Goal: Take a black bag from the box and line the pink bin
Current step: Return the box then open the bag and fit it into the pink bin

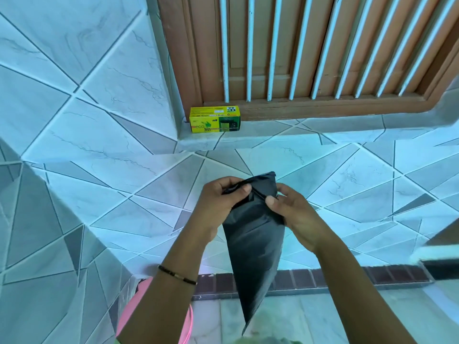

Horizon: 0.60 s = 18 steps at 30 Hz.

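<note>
A black bag (255, 244) hangs folded and narrow in front of me, its top edge pinched by both hands. My left hand (218, 202) grips the top left of the bag with thumb over the plastic. My right hand (295, 212) grips the top right, fingers behind the bag. The yellow-green box of bin bags (214, 119) stands on the tiled window ledge, well beyond my hands. The pink bin (129, 316) sits low at the bottom left, mostly hidden under my left forearm.
A wooden window with white bars (310, 50) fills the top right. Tiled walls (74, 120) surround the ledge. A strip of dark brick tiles (323, 279) runs along the floor edge. A blurred white and dark object (437, 259) juts in at the right.
</note>
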Motion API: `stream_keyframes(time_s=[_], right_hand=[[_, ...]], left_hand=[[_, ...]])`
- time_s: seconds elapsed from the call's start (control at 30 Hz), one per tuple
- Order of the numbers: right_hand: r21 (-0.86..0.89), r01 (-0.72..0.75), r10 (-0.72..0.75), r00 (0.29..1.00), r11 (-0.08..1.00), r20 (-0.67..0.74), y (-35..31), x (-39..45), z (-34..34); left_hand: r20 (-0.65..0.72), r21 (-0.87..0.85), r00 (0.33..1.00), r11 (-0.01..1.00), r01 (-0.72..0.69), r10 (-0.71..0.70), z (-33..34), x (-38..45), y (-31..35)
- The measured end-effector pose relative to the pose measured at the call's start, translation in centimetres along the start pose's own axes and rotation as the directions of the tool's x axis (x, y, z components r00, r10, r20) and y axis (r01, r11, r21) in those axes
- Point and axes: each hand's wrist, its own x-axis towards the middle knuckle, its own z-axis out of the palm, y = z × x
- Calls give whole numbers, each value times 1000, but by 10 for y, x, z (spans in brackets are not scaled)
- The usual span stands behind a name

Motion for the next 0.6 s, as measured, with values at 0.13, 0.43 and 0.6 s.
stream_keyframes(time_s=[0.13,0.43,0.6], right_hand=[[-190,-12,26,997,982,69,9,-8,5],[-33,40,-45,986,999,-158,9,-11,19],[-11,42,-43,993,999,-111,6,-15,20]], left_hand=[[-122,-33,987,994,-109,104,-11,-3,17],[-31,-310,971,926,216,-237,-16,-39,-12],[-116,35,990,996,79,-75,-5,-51,-24]])
